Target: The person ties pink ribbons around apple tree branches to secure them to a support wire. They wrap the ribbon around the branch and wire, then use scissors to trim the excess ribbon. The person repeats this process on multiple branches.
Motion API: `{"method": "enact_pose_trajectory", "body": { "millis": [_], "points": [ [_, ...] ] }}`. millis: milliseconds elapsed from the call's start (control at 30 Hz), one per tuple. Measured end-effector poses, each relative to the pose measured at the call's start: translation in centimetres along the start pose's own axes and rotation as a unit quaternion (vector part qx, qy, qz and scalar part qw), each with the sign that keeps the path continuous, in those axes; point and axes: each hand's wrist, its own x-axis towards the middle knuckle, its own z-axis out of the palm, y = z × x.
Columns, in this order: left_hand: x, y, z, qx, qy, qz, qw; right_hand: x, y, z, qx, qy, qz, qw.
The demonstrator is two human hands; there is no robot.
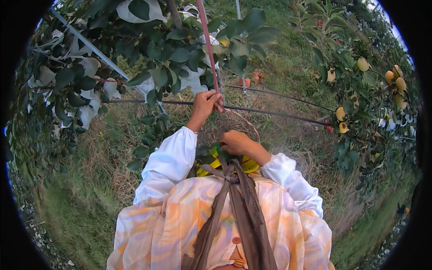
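Your left hand pinches the pink ribbon, which overpulling might snap; your right hand hides its grip.

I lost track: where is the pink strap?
In the head view, just left of top centre, the pink strap runs down past green leaves to the left hand.

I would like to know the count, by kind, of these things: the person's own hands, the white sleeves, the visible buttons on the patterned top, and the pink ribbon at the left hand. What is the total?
Hands: 2 (left hand, right hand)
White sleeves: 2
Visible buttons: 2
Pink ribbon: 1
Total: 7
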Motion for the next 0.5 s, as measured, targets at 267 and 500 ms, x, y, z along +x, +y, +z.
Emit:
{"method": "enact_pose_trajectory", "body": {
  "millis": [267,500],
  "points": [
    [-0.5,0.6,-0.9,-0.025,0.005,0.013,1.000,2.2,-1.8,1.9,-0.131,-0.010,0.072,0.989],
    [0.2,0.6,-1.7,-0.046,0.011,0.012,0.999,2.1,-1.0,2.1,-0.081,-0.041,0.013,0.996]
  ]
}}
